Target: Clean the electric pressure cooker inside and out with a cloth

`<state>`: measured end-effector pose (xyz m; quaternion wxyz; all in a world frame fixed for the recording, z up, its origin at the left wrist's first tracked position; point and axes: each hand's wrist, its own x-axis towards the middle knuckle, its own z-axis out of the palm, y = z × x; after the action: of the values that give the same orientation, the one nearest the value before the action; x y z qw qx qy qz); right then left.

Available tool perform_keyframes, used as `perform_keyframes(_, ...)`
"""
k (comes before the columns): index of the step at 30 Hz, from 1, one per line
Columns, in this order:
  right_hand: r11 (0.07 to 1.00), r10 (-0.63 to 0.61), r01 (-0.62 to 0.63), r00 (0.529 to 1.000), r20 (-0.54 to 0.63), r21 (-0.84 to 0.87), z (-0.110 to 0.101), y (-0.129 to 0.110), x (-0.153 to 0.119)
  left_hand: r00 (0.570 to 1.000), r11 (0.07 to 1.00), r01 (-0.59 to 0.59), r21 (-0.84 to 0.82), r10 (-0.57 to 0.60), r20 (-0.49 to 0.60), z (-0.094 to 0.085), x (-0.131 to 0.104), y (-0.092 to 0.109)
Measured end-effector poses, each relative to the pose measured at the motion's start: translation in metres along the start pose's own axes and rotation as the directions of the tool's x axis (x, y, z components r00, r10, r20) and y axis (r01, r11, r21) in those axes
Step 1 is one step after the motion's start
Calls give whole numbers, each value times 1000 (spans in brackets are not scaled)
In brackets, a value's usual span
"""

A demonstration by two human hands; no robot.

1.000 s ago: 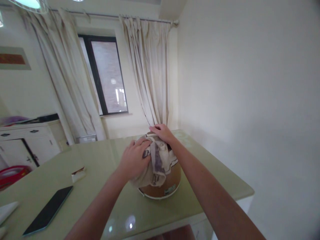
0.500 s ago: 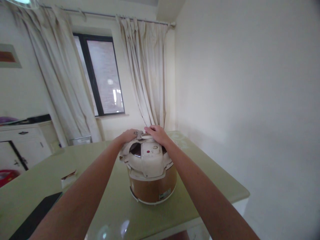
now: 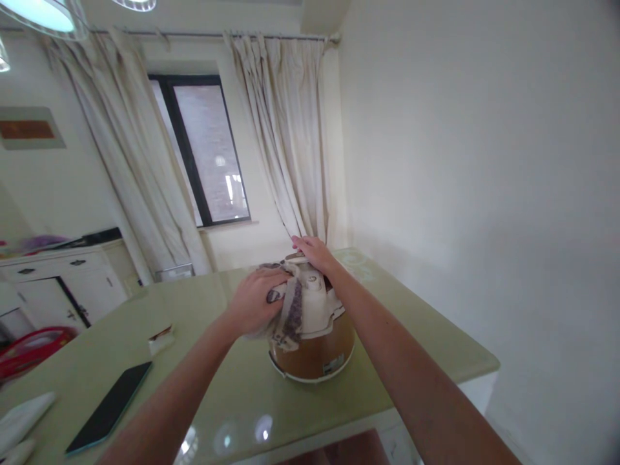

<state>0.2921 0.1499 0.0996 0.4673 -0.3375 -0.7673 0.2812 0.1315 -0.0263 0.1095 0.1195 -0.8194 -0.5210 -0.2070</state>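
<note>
A round electric cooker [image 3: 314, 358] with a brown body and a white lid [image 3: 317, 310] stands upright on the green table. My left hand [image 3: 261, 297] is closed around a patterned cloth [image 3: 292, 310], pressing it on the lid's left side. Part of the cloth hangs down over the cooker's body. At the top of the lid, my right hand [image 3: 312, 250] has its fingers over the lid handle [image 3: 296, 258]. Its palm hides part of that handle. A small round button shows on the lid's front panel between my hands.
On the table [image 3: 421, 349] to the left lie a dark phone [image 3: 110, 407] and a small white box [image 3: 161, 340]. White objects [image 3: 24, 420] sit at the lower left edge. Beyond are a red basin [image 3: 39, 352] and a white cabinet [image 3: 58, 284]. A wall rises at the right.
My left hand has come from the back of the lid toward me, down its left side, bringing the cloth along. My right hand stays on the handle. The view has turned slightly left.
</note>
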Motion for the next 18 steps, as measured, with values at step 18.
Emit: perform_keyframes(18, 995, 43, -43, 999, 9, 84, -1, 7, 1, 993, 988, 47, -147, -29, 119, 0, 24, -35)
